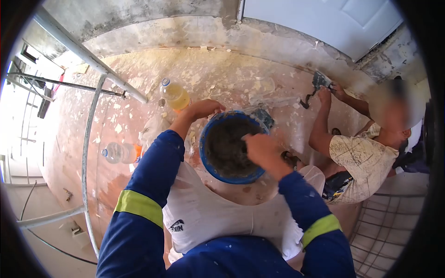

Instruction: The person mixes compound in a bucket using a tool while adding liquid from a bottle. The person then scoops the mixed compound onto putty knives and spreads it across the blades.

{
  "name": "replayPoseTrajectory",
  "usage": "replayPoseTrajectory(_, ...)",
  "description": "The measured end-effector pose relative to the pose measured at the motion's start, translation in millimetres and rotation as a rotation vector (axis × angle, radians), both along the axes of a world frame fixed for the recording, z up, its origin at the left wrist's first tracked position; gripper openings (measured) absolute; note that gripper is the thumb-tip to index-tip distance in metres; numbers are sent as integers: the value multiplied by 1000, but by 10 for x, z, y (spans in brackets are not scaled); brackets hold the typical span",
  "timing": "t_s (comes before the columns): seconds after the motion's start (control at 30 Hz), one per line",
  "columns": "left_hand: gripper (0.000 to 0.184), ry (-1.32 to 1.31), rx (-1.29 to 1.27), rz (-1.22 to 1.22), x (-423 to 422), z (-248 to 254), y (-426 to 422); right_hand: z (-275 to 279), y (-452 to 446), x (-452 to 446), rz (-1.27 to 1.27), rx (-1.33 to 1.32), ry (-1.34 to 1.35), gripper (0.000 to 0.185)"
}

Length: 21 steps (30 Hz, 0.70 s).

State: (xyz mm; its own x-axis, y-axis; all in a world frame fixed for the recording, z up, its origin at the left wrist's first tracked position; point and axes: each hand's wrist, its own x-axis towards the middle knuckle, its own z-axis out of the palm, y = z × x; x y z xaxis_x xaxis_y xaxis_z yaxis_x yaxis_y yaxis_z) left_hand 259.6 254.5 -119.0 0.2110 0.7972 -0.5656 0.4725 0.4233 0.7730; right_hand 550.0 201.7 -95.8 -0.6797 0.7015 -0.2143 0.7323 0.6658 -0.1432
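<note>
A blue bucket [202, 155] holding a dark grey wet mix [227, 143] stands on the floor between my legs. My left hand [207, 108] is at the bucket's upper left rim, its fingers curled over the edge. Above the right part of the mix is my right hand [262, 150], closed and slightly blurred; what it grips, if anything, is hidden. A bottle of yellowish liquid [176, 95] stands just beyond my left hand. A clear bottle with an orange label [121, 153] lies to the left.
On the right a co-worker [364, 155] crouches, hands at a dark scraper-like tool [321, 81] near the wall. Metal scaffold tubes [88, 162] stand at the left. A wire grid [387, 227] lies lower right. Paint flakes cover the floor [139, 69]. A door [324, 23] is ahead.
</note>
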Motion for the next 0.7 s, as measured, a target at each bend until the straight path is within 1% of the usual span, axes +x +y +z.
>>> replayPoseTrajectory(0.03, 48, 9, -17, -10, 9, 12, 18, -240, -72, -78, 21, 27, 21, 19)
replayPoseTrajectory(0.07, 49, 15, -33, -22, 30, 11, 40, -196, -87, -98, 10, 26, 32, 19)
replayPoseTrajectory(0.13, 51, -20, -92, -30, 86, -14, 15, 78, -206, -56, -11, -4, 37, 20)
replayPoseTrajectory(0.17, 52, -51, -122, -22, 70, 40, 16, 361, -190, 58, 23, -33, 60, 20)
replayPoseTrajectory(0.2, 53, -79, -152, -10, 51, 59, 1, 525, -179, 141, -13, -43, 32, 20)
replayPoseTrajectory(0.23, 59, -66, -105, 16, 49, 32, -22, 655, -168, 205, -47, -53, 7, 20)
replayPoseTrajectory(0.27, 60, -58, -114, 22, 59, 24, -6, 716, -152, 222, -81, -59, -16, 20)
replayPoseTrajectory(0.33, 63, -32, -126, 28, 92, -65, 97, 486, -52, 153, -87, -38, -16, 20)
replayPoseTrajectory(0.37, 63, -32, -122, 54, 127, -134, 121, 302, -15, 114, -93, -27, -13, 23)
replayPoseTrajectory(0.43, 65, -32, -117, 107, 198, -334, 153, -165, -170, -96, -44, -34, 10, 23)
replayPoseTrajectory(0.47, 64, -18, -74, 152, 233, -389, 146, -293, -241, -165, -20, -39, 20, 23)
replayPoseTrajectory(0.5, 65, -5, -31, 195, 266, -434, 139, -257, -259, -184, -6, -47, 45, 20)
replayPoseTrajectory(0.53, 66, 4, 7, 236, 302, -483, 114, -206, -300, -165, 5, -60, 64, 18)
replayPoseTrajectory(0.57, 67, -33, -14, 274, 331, -527, 95, -135, -338, -109, 16, -72, 77, 17)
replayPoseTrajectory(0.67, 70, -97, -22, 350, 340, -519, 164, 588, -249, 203, 93, -142, -23, 17)
replayPoseTrajectory(0.7, 71, -91, -7, 352, 373, -447, 157, 794, -231, 287, 48, -161, -78, 19)
